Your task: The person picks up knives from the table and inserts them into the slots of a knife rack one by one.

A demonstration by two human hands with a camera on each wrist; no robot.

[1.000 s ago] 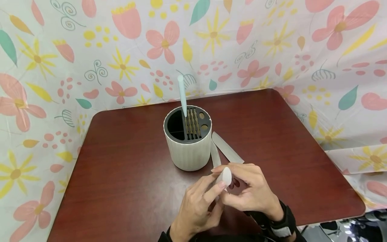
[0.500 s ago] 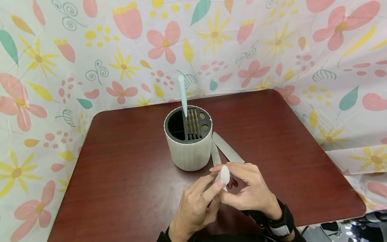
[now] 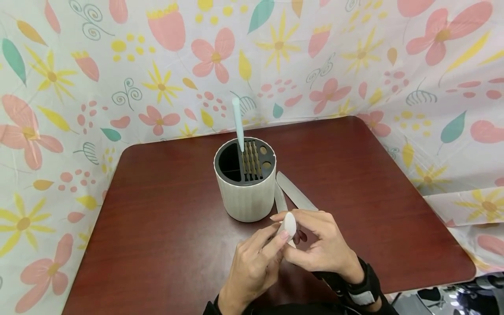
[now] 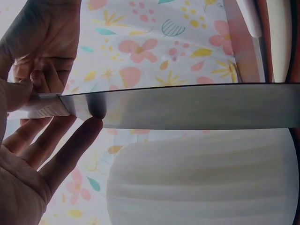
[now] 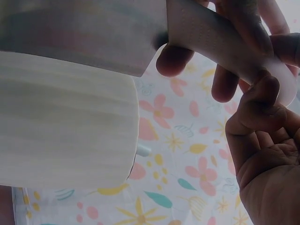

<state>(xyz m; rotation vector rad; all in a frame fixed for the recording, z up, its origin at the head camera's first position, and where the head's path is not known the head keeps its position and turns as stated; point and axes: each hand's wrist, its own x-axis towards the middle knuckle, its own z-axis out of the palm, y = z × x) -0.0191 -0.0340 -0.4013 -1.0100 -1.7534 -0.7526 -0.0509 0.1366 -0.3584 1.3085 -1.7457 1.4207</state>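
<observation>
A kitchen knife with a white handle (image 3: 290,224) is held between both hands, its handle end tilted up toward me. In the left wrist view its broad steel blade (image 4: 201,108) points down toward the table; the head view hides the blade. My left hand (image 3: 252,258) grips the handle with the thumb against it, and one of its fingers touches the blade near the heel. The right hand (image 3: 320,240) pinches the handle from the other side. Just ahead stands a round, ribbed white knife block (image 3: 247,201) with a black slotted top and a thin light-blue handle (image 3: 238,124) sticking up.
Two pale long pieces lie on the table right of the block, a nearer one (image 3: 280,199) and a wider one (image 3: 295,191); the left wrist view shows a white handle with a blade. The brown table (image 3: 165,227) meets a flowered curtain (image 3: 252,65).
Both hands and the knife have shifted slightly left and, in the upper part, a little farther up the picture. The grip looks the same; the knife block stays put.
</observation>
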